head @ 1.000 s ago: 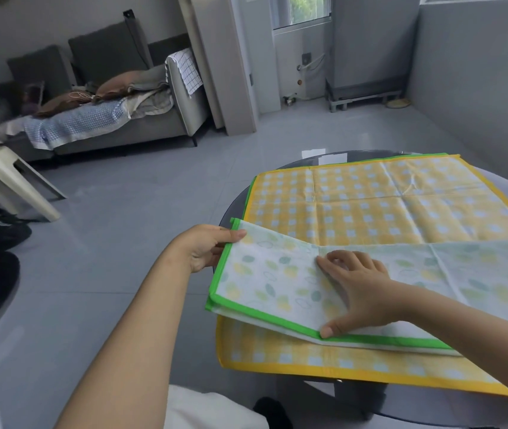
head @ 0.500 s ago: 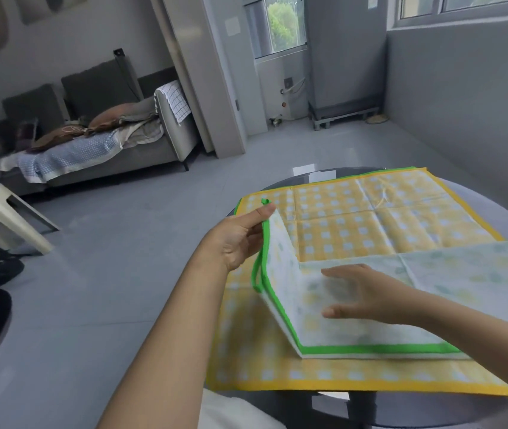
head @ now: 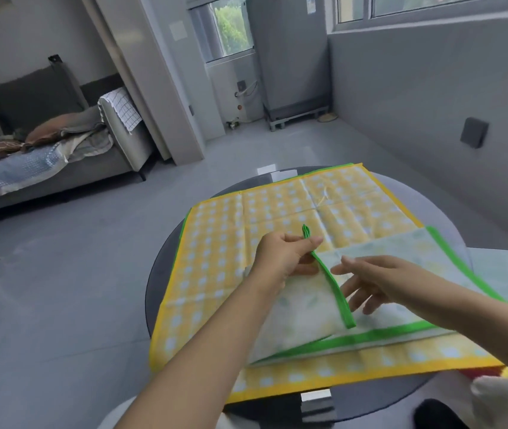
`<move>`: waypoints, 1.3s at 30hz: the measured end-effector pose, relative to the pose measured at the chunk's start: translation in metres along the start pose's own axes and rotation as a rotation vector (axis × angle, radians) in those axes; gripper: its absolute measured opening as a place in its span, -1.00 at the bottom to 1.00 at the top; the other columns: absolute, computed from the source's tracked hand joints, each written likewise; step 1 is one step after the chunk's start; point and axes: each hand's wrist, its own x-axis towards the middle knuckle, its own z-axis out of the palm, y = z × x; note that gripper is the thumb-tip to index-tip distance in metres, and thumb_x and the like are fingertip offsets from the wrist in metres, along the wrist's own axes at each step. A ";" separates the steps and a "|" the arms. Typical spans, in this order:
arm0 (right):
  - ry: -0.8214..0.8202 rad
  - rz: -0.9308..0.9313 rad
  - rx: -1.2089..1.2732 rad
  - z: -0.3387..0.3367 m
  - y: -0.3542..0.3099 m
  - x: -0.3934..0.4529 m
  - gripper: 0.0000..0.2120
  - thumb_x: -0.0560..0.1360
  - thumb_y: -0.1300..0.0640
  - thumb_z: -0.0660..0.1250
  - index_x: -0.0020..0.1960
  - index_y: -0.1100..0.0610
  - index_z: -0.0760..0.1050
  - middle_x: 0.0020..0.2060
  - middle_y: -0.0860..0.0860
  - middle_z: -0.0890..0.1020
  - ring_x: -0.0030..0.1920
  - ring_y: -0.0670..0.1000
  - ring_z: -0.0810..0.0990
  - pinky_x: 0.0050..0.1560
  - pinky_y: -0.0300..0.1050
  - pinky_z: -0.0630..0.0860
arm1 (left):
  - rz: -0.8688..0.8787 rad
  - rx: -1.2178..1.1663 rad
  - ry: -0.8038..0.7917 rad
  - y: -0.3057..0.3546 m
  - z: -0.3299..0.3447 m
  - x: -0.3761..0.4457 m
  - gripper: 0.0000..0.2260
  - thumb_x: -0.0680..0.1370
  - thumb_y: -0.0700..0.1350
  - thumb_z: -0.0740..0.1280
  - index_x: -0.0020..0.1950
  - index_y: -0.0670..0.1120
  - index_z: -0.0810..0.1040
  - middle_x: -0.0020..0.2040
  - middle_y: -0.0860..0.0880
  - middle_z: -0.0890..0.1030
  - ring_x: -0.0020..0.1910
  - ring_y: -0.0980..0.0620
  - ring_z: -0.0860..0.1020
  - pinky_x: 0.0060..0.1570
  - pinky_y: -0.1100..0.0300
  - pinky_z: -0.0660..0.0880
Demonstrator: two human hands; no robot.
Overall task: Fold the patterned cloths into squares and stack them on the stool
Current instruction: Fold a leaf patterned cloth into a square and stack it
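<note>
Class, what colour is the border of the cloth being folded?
Bright green border, clearest in the head view.

Bare forearms, no sleeves; white garment below

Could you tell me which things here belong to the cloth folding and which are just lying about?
Part of the job: green-edged cloth, pinched at its edge by the left hand; right hand; yellow checked cloth; round table.

Lying about: sofa; grey cabinet.

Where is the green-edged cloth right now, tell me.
In the head view, the green-edged cloth lies on the near right part of the yellow checked cloth on the round table, its left end lifted by the left hand.
</note>
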 end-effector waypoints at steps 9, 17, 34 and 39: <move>0.162 -0.021 -0.463 0.011 0.023 -0.002 -0.50 0.40 0.01 0.45 0.26 -0.03 0.33 -0.31 -0.08 0.62 -0.38 -0.22 0.56 -0.34 -0.33 0.43 | -0.027 0.199 0.045 -0.026 0.023 0.003 -0.66 0.42 -0.09 0.50 0.04 -0.26 0.49 -0.18 -0.15 0.64 -0.38 -0.04 0.63 -0.37 0.19 0.60; 0.230 -0.032 -0.549 0.019 0.025 -0.002 -0.64 0.40 0.01 0.45 0.06 -0.04 0.31 -0.30 -0.08 0.57 -0.27 -0.13 0.54 -0.27 -0.23 0.46 | -0.010 0.322 -0.003 -0.025 0.020 0.003 -0.72 0.49 -0.06 0.43 0.06 -0.21 0.51 -0.25 -0.09 0.63 -0.46 -0.02 0.61 -0.19 0.09 0.63; 0.357 -0.042 -0.702 0.004 0.026 0.010 -0.78 0.45 0.11 0.35 -0.05 -0.09 0.33 -0.27 -0.12 0.53 -0.18 -0.04 0.50 -0.20 -0.11 0.41 | 0.313 1.045 0.009 -0.028 -0.007 0.011 -0.80 0.53 0.02 0.31 0.14 0.09 0.58 0.23 0.03 0.47 0.29 0.04 0.40 0.26 0.12 0.13; 0.463 -0.114 -0.752 -0.022 0.026 0.040 -0.79 0.46 0.19 0.34 0.00 -0.03 0.37 -0.23 -0.13 0.53 -0.06 -0.01 0.35 -0.02 -0.10 0.26 | 0.260 1.090 -0.009 -0.021 -0.015 -0.003 -0.71 0.48 0.09 0.37 0.16 0.05 0.55 0.12 0.02 0.48 0.12 0.01 0.49 0.26 0.04 0.36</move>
